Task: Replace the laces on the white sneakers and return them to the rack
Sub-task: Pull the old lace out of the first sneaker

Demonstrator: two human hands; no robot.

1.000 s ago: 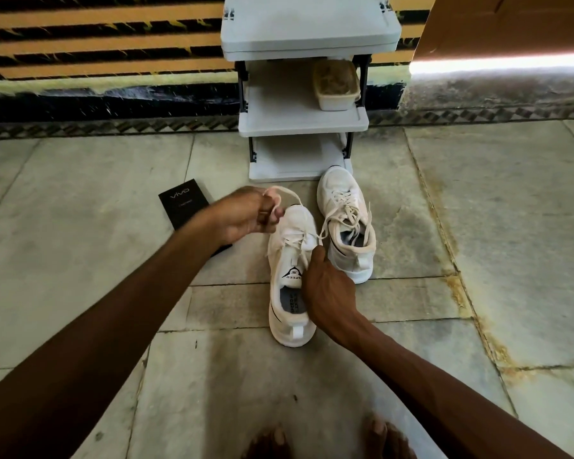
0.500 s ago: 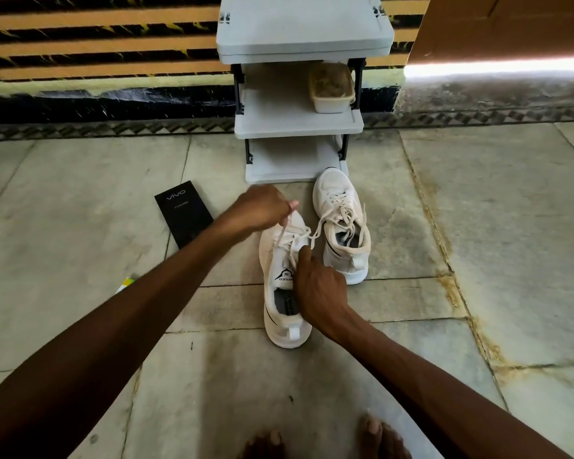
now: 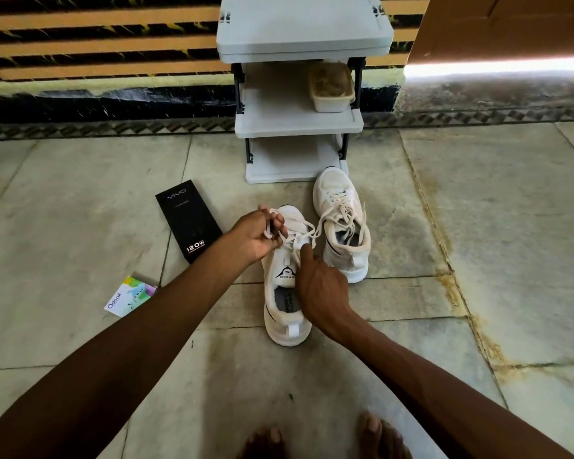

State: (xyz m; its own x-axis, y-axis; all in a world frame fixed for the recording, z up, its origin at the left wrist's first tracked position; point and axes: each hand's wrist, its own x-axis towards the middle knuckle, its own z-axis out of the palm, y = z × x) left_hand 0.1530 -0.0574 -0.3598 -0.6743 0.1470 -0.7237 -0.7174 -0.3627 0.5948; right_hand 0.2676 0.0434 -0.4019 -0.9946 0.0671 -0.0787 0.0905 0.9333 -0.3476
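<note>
Bare toes (image 3: pixel 378 435) at bottom edge, on a stone-slab floor (image 3: pixel 80 200), mottled grey-green with rusty stains along the joints.

Near sneaker (image 3: pixel 284 313): white, upright on its sole on the floor between the forearms. Long axis runs near-to-far, heel and pull tab toward the person, toe toward the rack. Padded collar; black logo on the tongue.

Right hand (image 3: pixel 322 286): over the sneaker's right side, index finger straight with its tip pressed on the lace crossing above the tongue. Other fingers curl under; can't tell if they hold anything.

Odonil packet (image 3: pixel 130 296): small, colourful, flat on the floor, left of the left forearm.

Left hand (image 3: pixel 256 236): fingers curled, pinching a loop of the flat off-white lace (image 3: pixel 299 231) over the forefoot.

Black box (image 3: pixel 188 220): flat rectangle marked "vivo" and "120W", just left of the left hand.

Far sneaker (image 3: pixel 342 226): white, just beside the near one, right and farther. Same heading, toe at the rack's bottom shelf. Its laces hang loose.

Rack (image 3: pixel 299 117): three grey plastic shelves on black posts, against a striped orange-and-black wall. A translucent rectangular tub (image 3: pixel 332 87) with brownish contents sits on the middle shelf, right side.
</note>
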